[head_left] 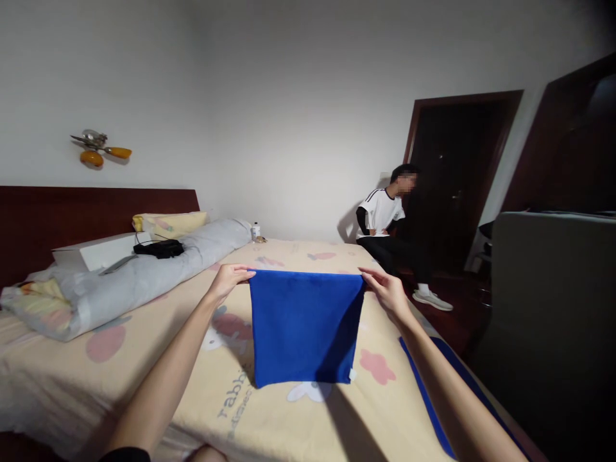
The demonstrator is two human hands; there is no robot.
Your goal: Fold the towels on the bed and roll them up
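Observation:
A blue cloth (303, 327) hangs stretched between my two hands above the bed. My left hand (230, 282) pinches its upper left corner, fingers closed. At the upper right corner, my right hand (386, 292) grips the cloth between thumb and fingers. Its top edge runs nearly straight, and a small white tag (353, 374) shows at the lower right corner. Whether the lower edge touches the bed I cannot tell. Another blue cloth (433, 398) lies at the bed's right edge, partly hidden by my right forearm.
The bed (192, 359) has a cream sheet with rabbit and carrot prints. A rolled grey quilt (202, 250), a black bag (158, 248) and a pillow (176, 224) lie toward the headboard (96, 205). A person (382, 215) sits at the far right edge. A dark grey panel (553, 308) stands right.

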